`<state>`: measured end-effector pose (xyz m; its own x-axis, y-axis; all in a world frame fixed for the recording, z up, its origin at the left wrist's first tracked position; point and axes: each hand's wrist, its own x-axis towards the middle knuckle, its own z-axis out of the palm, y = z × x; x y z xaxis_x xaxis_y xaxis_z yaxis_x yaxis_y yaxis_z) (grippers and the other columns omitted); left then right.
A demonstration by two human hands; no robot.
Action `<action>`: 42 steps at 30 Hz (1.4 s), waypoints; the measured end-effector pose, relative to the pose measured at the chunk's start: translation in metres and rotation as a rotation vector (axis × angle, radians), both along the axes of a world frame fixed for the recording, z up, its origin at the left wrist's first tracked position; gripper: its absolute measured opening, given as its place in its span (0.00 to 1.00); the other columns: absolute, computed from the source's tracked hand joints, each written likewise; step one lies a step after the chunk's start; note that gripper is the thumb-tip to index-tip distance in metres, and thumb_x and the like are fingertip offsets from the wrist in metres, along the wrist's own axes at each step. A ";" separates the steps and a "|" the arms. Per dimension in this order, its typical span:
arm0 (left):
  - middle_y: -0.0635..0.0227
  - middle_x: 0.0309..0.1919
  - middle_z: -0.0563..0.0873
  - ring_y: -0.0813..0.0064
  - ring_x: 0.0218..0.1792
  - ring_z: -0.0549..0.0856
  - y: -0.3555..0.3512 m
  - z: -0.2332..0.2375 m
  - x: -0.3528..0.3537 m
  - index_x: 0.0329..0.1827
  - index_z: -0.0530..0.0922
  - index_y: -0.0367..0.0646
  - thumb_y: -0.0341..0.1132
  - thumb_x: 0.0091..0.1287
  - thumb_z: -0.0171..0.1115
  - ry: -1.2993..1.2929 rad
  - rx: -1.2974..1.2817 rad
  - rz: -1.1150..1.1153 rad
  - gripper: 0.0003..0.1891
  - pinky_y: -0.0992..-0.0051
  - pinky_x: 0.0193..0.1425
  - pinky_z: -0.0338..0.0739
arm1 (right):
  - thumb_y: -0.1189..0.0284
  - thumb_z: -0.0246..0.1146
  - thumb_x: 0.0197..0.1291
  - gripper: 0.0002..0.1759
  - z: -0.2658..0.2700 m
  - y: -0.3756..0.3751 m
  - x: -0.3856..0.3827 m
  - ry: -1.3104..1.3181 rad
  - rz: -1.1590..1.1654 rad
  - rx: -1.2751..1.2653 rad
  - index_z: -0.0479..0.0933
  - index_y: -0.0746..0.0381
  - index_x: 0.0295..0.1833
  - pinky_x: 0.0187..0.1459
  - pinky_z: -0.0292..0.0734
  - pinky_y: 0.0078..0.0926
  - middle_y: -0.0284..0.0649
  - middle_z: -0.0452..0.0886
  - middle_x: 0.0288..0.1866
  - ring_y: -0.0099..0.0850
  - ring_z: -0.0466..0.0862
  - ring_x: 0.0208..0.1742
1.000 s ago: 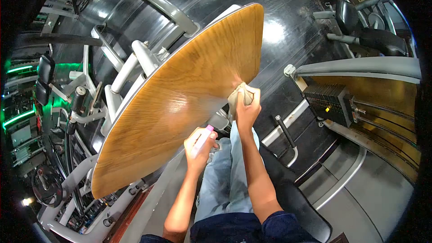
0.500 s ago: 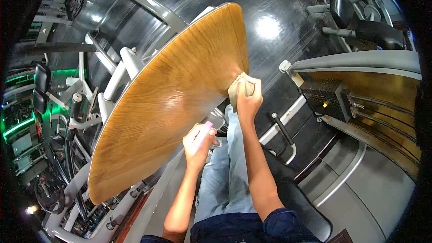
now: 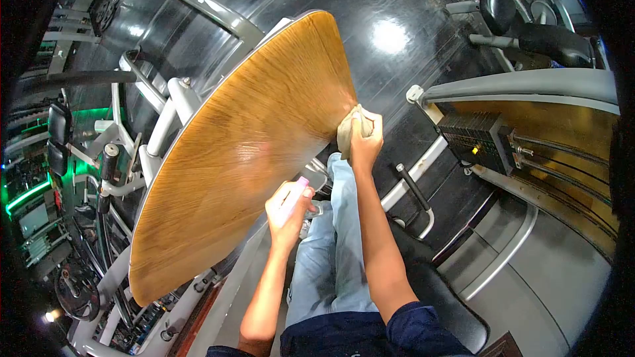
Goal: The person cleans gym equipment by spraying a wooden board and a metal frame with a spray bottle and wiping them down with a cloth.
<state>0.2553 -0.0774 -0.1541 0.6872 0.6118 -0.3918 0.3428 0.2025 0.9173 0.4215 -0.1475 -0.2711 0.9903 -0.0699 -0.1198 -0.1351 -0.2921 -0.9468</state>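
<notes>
Left hand (image 3: 284, 210) with fingers curled round pink-tipped bottle (image 3: 301, 183), contents indiscernible, right hand (image 3: 366, 140) pinching beige cloth (image 3: 345, 135) at wooden board (image 3: 231, 145) edge

A single camera, worn on the head, looks forward and steeply down, taking in the wearer's jeans (image 3: 324, 274) and shirt (image 3: 344, 334) at the lower edge. Working range is close: the left hand (image 3: 284, 210), the right hand (image 3: 366, 144) and the desk (image 3: 225, 158) occupy the middle of the view, with the floor (image 3: 390, 3) farther off toward the top. The field is wide, bending long straight parts into curves and ending in black corners.
</notes>
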 end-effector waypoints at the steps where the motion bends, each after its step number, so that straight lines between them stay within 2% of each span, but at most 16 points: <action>1: 0.65 0.30 0.83 0.79 0.25 0.82 0.000 0.000 0.000 0.37 0.82 0.31 0.28 0.68 0.64 0.000 0.004 -0.002 0.07 0.79 0.32 0.75 | 0.71 0.67 0.63 0.10 -0.005 -0.003 0.001 0.003 -0.002 -0.001 0.79 0.64 0.46 0.53 0.76 0.30 0.44 0.86 0.43 0.32 0.84 0.48; 4: 0.65 0.31 0.83 0.78 0.25 0.82 -0.001 0.000 -0.003 0.38 0.82 0.31 0.28 0.68 0.64 0.004 -0.014 0.003 0.07 0.78 0.32 0.75 | 0.72 0.67 0.63 0.10 0.021 0.002 0.014 0.024 0.015 -0.004 0.79 0.65 0.46 0.53 0.76 0.30 0.44 0.86 0.44 0.31 0.83 0.48; 6: 0.65 0.31 0.83 0.78 0.25 0.82 -0.001 -0.001 -0.006 0.38 0.82 0.30 0.28 0.68 0.64 0.011 -0.033 0.010 0.07 0.78 0.32 0.76 | 0.72 0.66 0.64 0.10 0.043 0.011 0.023 -0.121 0.041 0.153 0.79 0.67 0.46 0.53 0.76 0.28 0.43 0.85 0.46 0.29 0.83 0.49; 8: 0.65 0.31 0.83 0.78 0.26 0.82 -0.003 -0.002 -0.008 0.38 0.82 0.31 0.28 0.68 0.63 -0.008 0.011 0.012 0.07 0.78 0.32 0.76 | 0.73 0.65 0.65 0.10 0.043 0.013 0.025 -0.136 0.052 0.177 0.79 0.67 0.46 0.54 0.76 0.28 0.42 0.85 0.46 0.28 0.82 0.49; 11: 0.65 0.31 0.83 0.79 0.26 0.82 -0.003 -0.004 -0.011 0.38 0.82 0.31 0.28 0.68 0.63 0.019 -0.009 0.031 0.06 0.78 0.33 0.76 | 0.72 0.65 0.65 0.10 0.021 0.009 0.020 -0.160 0.064 0.189 0.78 0.67 0.47 0.54 0.75 0.28 0.42 0.85 0.46 0.29 0.82 0.50; 13: 0.65 0.31 0.83 0.79 0.26 0.82 -0.004 -0.004 -0.013 0.39 0.82 0.31 0.27 0.68 0.63 0.021 -0.011 0.033 0.06 0.78 0.32 0.76 | 0.70 0.65 0.63 0.11 0.001 0.003 0.010 -0.069 -0.024 0.076 0.78 0.66 0.46 0.52 0.77 0.32 0.46 0.86 0.41 0.33 0.85 0.47; 17: 0.65 0.30 0.82 0.79 0.26 0.82 -0.004 -0.006 -0.015 0.39 0.82 0.31 0.27 0.68 0.63 0.005 0.006 0.030 0.06 0.78 0.32 0.77 | 0.66 0.65 0.64 0.13 -0.026 -0.001 -0.012 -0.016 -0.049 0.011 0.76 0.65 0.45 0.49 0.76 0.34 0.44 0.85 0.39 0.34 0.83 0.43; 21: 0.66 0.31 0.83 0.79 0.27 0.82 -0.006 -0.007 -0.018 0.39 0.82 0.31 0.26 0.68 0.63 0.023 -0.027 0.057 0.06 0.78 0.33 0.78 | 0.67 0.64 0.66 0.13 -0.009 0.008 -0.049 0.102 -0.018 0.118 0.76 0.66 0.46 0.54 0.73 0.30 0.42 0.82 0.42 0.31 0.80 0.47; 26: 0.65 0.32 0.83 0.79 0.27 0.82 -0.005 -0.007 -0.020 0.38 0.82 0.30 0.26 0.68 0.62 0.047 -0.043 0.048 0.06 0.78 0.33 0.78 | 0.65 0.63 0.68 0.13 -0.016 0.009 -0.081 0.115 0.024 0.124 0.75 0.64 0.46 0.52 0.75 0.32 0.44 0.84 0.43 0.33 0.82 0.47; 30: 0.65 0.31 0.83 0.79 0.27 0.82 -0.005 -0.008 -0.021 0.38 0.82 0.30 0.27 0.68 0.63 0.050 -0.033 0.057 0.06 0.78 0.33 0.78 | 0.65 0.62 0.67 0.12 -0.009 0.007 -0.046 0.098 0.014 0.052 0.74 0.63 0.47 0.50 0.75 0.33 0.46 0.83 0.41 0.34 0.82 0.45; 32: 0.66 0.27 0.83 0.81 0.24 0.80 -0.005 -0.008 -0.021 0.37 0.83 0.34 0.34 0.69 0.61 0.057 0.058 0.040 0.10 0.80 0.30 0.68 | 0.66 0.62 0.67 0.12 -0.012 0.006 -0.025 0.070 -0.030 0.022 0.74 0.63 0.47 0.49 0.75 0.34 0.46 0.82 0.40 0.35 0.82 0.44; 34: 0.66 0.28 0.84 0.81 0.24 0.80 -0.003 -0.008 -0.024 0.37 0.83 0.34 0.34 0.69 0.61 0.059 0.049 0.050 0.10 0.80 0.30 0.68 | 0.68 0.60 0.66 0.11 -0.011 0.003 -0.013 0.058 -0.044 0.035 0.74 0.63 0.47 0.49 0.75 0.35 0.46 0.82 0.40 0.35 0.80 0.42; 37: 0.66 0.28 0.84 0.81 0.24 0.79 0.000 -0.007 -0.029 0.37 0.83 0.34 0.35 0.68 0.62 0.054 0.050 0.058 0.10 0.80 0.30 0.68 | 0.68 0.61 0.66 0.11 -0.020 0.001 -0.026 0.014 -0.009 0.038 0.74 0.63 0.47 0.49 0.74 0.34 0.44 0.82 0.40 0.34 0.79 0.42; 39: 0.66 0.28 0.84 0.81 0.24 0.79 0.002 -0.008 -0.033 0.37 0.83 0.34 0.35 0.68 0.62 0.048 0.059 0.057 0.11 0.80 0.30 0.68 | 0.65 0.62 0.68 0.12 -0.030 0.002 -0.052 0.112 0.003 0.068 0.73 0.64 0.46 0.52 0.73 0.31 0.42 0.81 0.41 0.32 0.79 0.46; 41: 0.64 0.30 0.83 0.79 0.26 0.82 0.003 -0.011 -0.044 0.39 0.82 0.30 0.28 0.68 0.63 0.074 0.034 0.070 0.07 0.78 0.33 0.77 | 0.65 0.62 0.68 0.13 -0.034 0.013 -0.098 0.028 -0.009 0.059 0.73 0.64 0.46 0.53 0.74 0.31 0.42 0.81 0.40 0.32 0.80 0.46; 42: 0.64 0.30 0.83 0.79 0.26 0.82 0.002 -0.010 -0.047 0.39 0.82 0.30 0.28 0.68 0.63 0.076 0.035 0.072 0.07 0.78 0.33 0.77 | 0.65 0.62 0.68 0.13 -0.029 0.013 -0.111 0.030 -0.008 0.060 0.73 0.64 0.46 0.53 0.74 0.31 0.42 0.81 0.40 0.32 0.80 0.46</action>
